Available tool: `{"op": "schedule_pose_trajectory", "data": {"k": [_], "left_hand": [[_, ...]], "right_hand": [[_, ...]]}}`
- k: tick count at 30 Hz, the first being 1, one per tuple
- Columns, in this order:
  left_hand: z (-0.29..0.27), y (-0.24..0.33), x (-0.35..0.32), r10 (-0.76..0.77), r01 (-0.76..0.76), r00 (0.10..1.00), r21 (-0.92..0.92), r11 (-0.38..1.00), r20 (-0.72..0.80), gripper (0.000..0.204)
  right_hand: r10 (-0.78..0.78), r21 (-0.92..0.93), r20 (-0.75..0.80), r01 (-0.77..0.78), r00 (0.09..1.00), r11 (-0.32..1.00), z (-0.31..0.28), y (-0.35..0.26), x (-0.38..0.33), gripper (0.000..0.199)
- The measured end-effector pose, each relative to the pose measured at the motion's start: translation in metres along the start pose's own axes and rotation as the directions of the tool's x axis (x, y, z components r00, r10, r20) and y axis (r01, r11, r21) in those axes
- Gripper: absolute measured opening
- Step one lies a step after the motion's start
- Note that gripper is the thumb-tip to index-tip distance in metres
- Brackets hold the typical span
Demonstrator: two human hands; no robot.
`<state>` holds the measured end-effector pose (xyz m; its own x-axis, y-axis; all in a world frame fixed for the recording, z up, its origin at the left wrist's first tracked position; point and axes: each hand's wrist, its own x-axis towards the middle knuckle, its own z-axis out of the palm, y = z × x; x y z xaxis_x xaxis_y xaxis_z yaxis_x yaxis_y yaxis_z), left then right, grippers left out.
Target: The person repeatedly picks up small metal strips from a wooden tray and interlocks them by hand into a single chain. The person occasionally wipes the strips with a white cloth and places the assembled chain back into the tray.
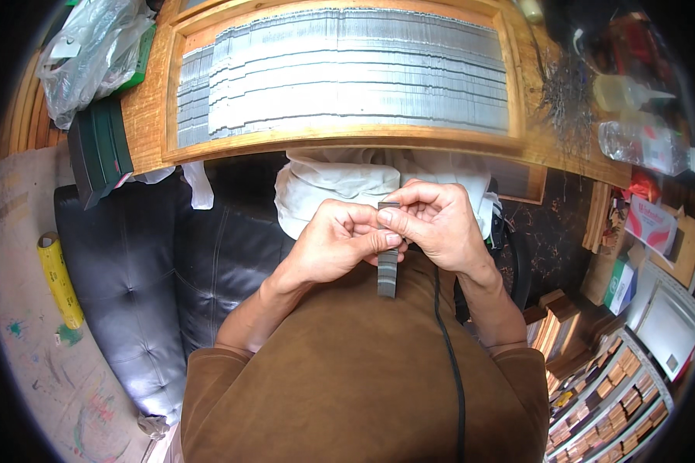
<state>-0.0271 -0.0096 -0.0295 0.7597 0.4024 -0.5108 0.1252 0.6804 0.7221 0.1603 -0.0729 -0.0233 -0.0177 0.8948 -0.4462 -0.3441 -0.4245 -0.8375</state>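
Note:
Both my hands meet in front of my chest around a narrow grey striped strip, which looks like a stack of thin flat pieces. My left hand pinches its middle between thumb and fingers. My right hand pinches the upper end, its thumb lying across the strip. The lower part hangs down toward my brown shirt. Fingers hide much of the middle. Beyond my hands, a wooden tray on the bench holds many thin grey pieces packed in long rows.
White cloth hangs below the bench. A plastic bag and a dark green box are at left. Bottles and a tangle of wires lie right. A black sofa and yellow roll stand left; crates of wooden pieces lower right.

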Motion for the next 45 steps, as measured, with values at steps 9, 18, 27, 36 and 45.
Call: {"op": "schedule_pose_trajectory", "data": {"k": [9, 18, 27, 36, 45], "left_hand": [[-0.0002, 0.0011, -0.0002, -0.018, 0.018, 1.0, -0.021, 1.0, 0.009, 0.014], [0.0001, 0.0006, 0.0004, -0.01, 0.01, 1.0, -0.01, 1.0, 0.0, 0.014], [0.0003, -0.0008, 0.0006, 0.01, -0.01, 1.0, -0.019, 1.0, -0.009, 0.015], [0.0005, -0.0009, 0.0012, 0.02, -0.02, 0.999, -0.024, 1.0, -0.035, 0.014], [-0.003, -0.0016, 0.0012, -0.013, 0.013, 1.0, 0.018, 1.0, -0.014, 0.014]], "right_hand": [[0.0, -0.024, -0.005, -0.001, 1.0, 1.0, -0.0008, 0.0003, 0.0005, 0.017], [-0.006, -0.029, -0.012, 0.005, 1.0, 1.0, -0.0005, 0.0004, 0.0004, 0.015], [-0.025, -0.006, -0.005, 0.025, 1.0, 1.0, -0.0011, 0.001, 0.0001, 0.013], [-0.048, 0.047, -0.007, 0.048, 0.999, 0.998, -0.005, 0.0016, -0.0012, 0.012], [0.013, -0.075, 0.012, -0.012, 1.0, 0.997, -0.0046, -0.0018, -0.0018, 0.01]]}}
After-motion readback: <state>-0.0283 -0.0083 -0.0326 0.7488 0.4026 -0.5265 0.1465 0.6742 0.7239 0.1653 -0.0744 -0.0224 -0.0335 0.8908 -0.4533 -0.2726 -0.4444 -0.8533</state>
